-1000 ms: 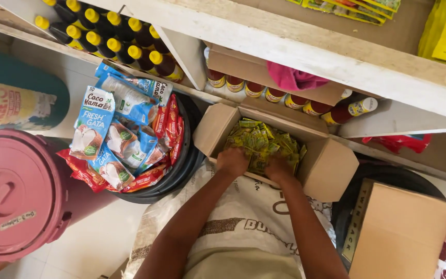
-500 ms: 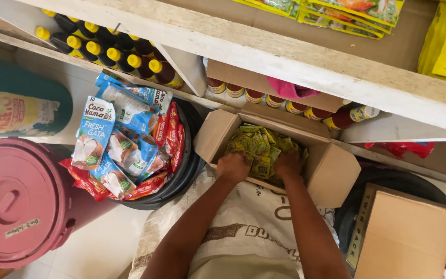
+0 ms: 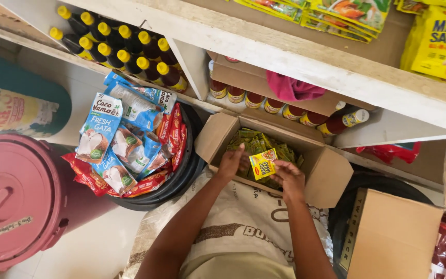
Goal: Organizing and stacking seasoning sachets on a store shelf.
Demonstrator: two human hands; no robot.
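Both hands [image 3: 233,163] [image 3: 289,178] pinch yellow sachet [image 3: 263,164] above open carton [image 3: 331,173].

The sachet [image 3: 263,164] is yellow with a red patch, and the packets [image 3: 264,144] in the brown cardboard box [image 3: 331,173] are yellow-green. The pouches [image 3: 99,129] in the black tub [image 3: 181,178] are blue and white over red wrappers [image 3: 86,175]. The lidded bucket [image 3: 11,201] is pink; the bottle caps [image 3: 125,54] are yellow

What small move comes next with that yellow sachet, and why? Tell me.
Probably lift the yellow sachet clear of the open cardboard box: both the left hand and right hand pinch it just above the green and yellow packets inside.
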